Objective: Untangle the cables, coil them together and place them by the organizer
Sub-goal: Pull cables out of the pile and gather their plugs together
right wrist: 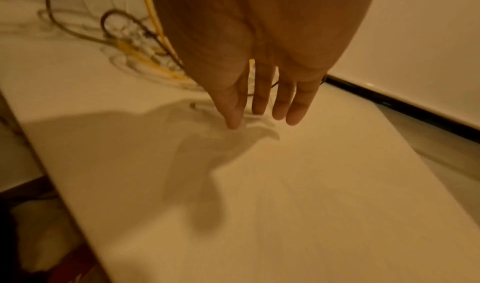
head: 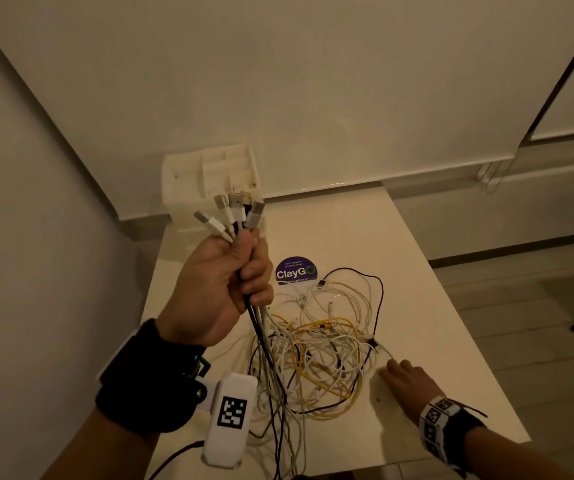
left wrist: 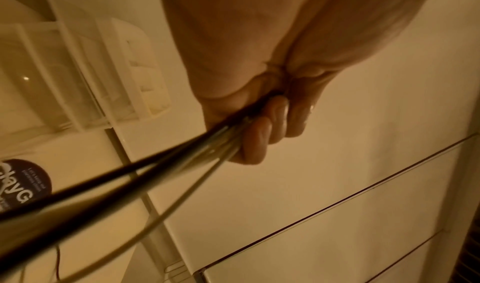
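Holding a bunch of white and black USB plug ends (head: 233,213) clenched in my left hand (head: 219,289), I see the tangled white, yellow and black cables (head: 316,344) heaped on the white worktop (head: 434,341), near the white plastic organizer (head: 209,174). My right hand (head: 403,379) hovers flat, fingers released. Lifting now could cinch the knots tighter.

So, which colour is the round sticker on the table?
The round sticker is dark purple with white lettering; the head view shows it best.
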